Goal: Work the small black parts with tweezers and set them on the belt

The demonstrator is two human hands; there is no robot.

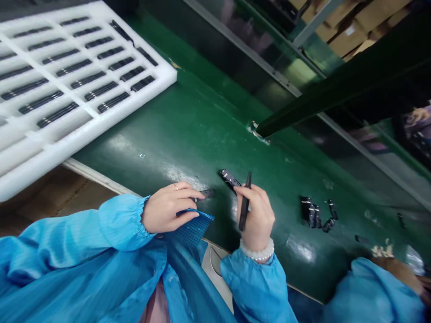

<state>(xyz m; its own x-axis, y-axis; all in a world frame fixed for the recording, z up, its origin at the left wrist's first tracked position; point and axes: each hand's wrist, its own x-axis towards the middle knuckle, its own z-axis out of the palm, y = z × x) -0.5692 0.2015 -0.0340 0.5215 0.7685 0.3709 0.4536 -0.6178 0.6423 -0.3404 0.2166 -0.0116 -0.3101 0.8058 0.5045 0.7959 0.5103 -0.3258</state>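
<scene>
My left hand point(168, 208) is closed, its fingertips pinching a small dark part point(207, 194) that rests on the green belt point(188, 130); a blue mesh cloth point(193, 226) lies under the hand. My right hand point(256, 215) is closed round a thin black pen-like tool point(244, 208) held upright, and its fingertips also hold a small black flat part point(230, 178) just above the belt. Both wrists wear blue sleeves; a pearl bracelet point(257, 253) circles the right one.
A white foam tray point(87, 130) with rows of black strip parts sits at the upper left, overhanging the belt edge. A cluster of small black cylindrical parts point(318, 213) lies right of my right hand. Another person's blue sleeve point(370, 291) is at lower right.
</scene>
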